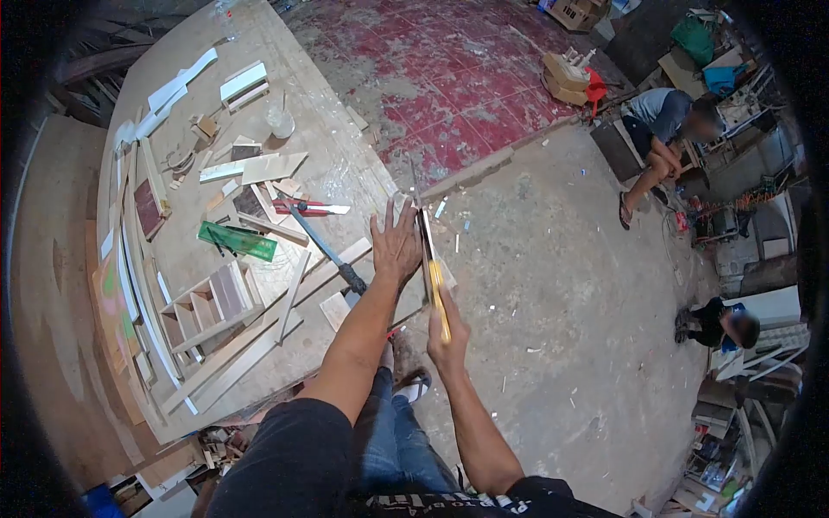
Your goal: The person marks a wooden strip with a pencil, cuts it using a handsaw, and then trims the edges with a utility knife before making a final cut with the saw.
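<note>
right grip (449, 332): wrapped tight around the saw (429, 259) handle | saw: held on edge at the tabletop (332, 147) rim, long blade pointed away from the body | left grip (395, 246): spread flat, nothing held, laid just left of the blade

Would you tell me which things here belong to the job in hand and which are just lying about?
In use: saw, gripped in the right hand; left hand, flat on the bench edge beside it.
Lying about: hammer, green ruler, cup, shelf box, offcuts.
</note>
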The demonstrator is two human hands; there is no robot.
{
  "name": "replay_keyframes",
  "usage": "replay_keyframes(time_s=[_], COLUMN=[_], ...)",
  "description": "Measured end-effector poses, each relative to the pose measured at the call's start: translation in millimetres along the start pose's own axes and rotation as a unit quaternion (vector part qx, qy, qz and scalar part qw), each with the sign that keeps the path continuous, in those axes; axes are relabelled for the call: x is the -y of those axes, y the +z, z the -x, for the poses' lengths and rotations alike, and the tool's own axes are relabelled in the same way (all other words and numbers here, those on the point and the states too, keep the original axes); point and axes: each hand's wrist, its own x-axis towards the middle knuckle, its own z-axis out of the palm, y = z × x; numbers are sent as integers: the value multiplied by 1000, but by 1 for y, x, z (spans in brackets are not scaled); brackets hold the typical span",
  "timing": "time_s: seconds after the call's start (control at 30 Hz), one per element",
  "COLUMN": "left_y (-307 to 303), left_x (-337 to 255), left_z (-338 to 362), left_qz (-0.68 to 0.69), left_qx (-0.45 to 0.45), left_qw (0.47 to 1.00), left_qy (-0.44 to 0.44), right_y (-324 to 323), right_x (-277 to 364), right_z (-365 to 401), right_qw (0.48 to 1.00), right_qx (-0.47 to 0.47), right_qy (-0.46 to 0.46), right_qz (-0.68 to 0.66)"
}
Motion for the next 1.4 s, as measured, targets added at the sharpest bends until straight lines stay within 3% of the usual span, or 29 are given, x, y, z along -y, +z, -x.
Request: replay_keyframes(time_s=[0.13,0.17,0.27,0.5,0.6,0.63,1.2,1.4], left_y=[-3,-3,6,2,5,5,7,10], left_x=[0,-1,1,1,3,3,1,1], left_z=[3,2,2,3,1,1,0,-1], left_qz=[9,-13,-31,-16,-3,-4,-17,-24], left_qx=[-40,2,-10,0,13,13,-16,-21], left_qw=[999,1000,999,1000,1000,1000,1000,999], left_qy=[22,5,6,9,9,9,3,4], right_y=[-47,-61,-86,-59,-42,-35,-22,-17], right_x=[7,21,17,-7,-8,-12,1,5], right_z=[107,121,138,54,35,32,32,16], right_qw=[999,998,997,997,998,998,1000,998], right_qx=[-26,-32,-68,-70,-46,-58,-12,-5], right_qy=[3,27,24,-11,36,6,14,-51], right_qz=[26,36,0,6,-30,-25,-7,21])
